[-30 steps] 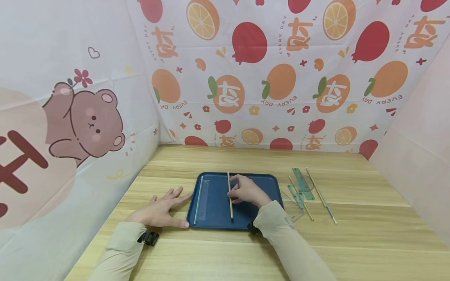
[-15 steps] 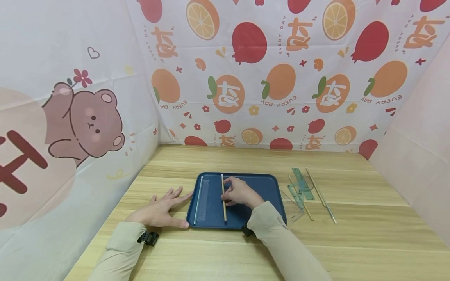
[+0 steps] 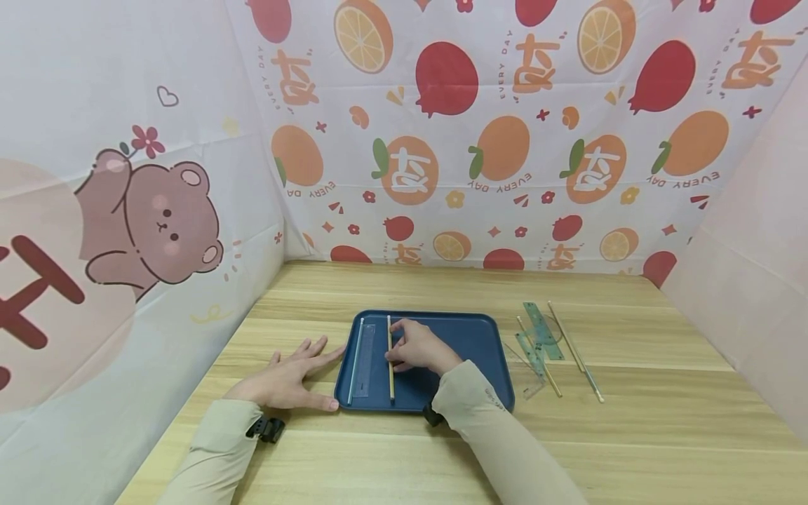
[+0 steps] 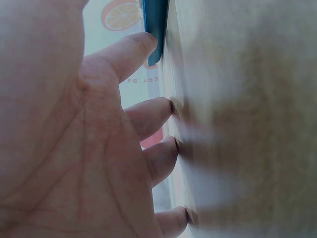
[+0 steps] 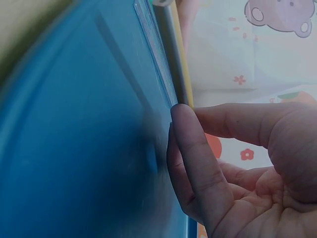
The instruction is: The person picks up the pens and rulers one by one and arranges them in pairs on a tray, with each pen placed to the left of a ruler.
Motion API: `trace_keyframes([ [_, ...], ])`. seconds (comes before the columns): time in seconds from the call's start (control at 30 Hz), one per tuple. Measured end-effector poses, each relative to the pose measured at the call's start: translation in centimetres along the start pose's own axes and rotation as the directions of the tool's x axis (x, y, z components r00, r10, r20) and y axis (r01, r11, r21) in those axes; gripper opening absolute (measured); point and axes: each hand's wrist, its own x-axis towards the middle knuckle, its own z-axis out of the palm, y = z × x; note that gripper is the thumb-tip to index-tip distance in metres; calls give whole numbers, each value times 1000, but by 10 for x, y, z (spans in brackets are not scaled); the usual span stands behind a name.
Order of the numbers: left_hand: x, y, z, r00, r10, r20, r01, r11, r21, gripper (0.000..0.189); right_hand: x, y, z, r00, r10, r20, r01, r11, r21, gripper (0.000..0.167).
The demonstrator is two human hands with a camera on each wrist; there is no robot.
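Observation:
My right hand (image 3: 423, 348) pinches a yellow pencil (image 3: 391, 387) between thumb and fingers, close over the blue tray (image 3: 470, 340). In the right wrist view the pencil (image 5: 174, 49) extends beyond the fingertips, and its shadow falls on the tray. To its left, a clear ruler (image 3: 365, 365) lies in the tray beside a light green pencil (image 3: 355, 361). My left hand (image 3: 287, 377) rests on the table with fingers spread, at the tray's left side. The left wrist view shows one fingertip against the tray rim (image 4: 157, 25).
Right of the tray, several things lie on the wooden table (image 3: 656, 393): green drawing templates (image 3: 544, 330), a clear set square (image 3: 533, 389), a yellow pencil (image 3: 553, 382) and more pencils (image 3: 571, 344) end to end. Printed cloth (image 3: 442, 210) stands behind the table.
My right hand has carried the yellow pencil leftward across the tray, toward the clear ruler. The left hand has stayed in place.

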Motion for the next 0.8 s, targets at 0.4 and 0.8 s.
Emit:
trace_keyframes([
  [0.4, -1, 1, -1, 1000, -3, 10, 3, 1000, -12, 106, 5, -6, 12, 1000, 13, -5, -13, 1000, -25, 60],
  [0.8, -2, 1, -2, 1000, 6, 7, -6, 1000, -8, 105, 11, -14, 23, 1000, 13, -27, -16, 994, -111, 61],
])
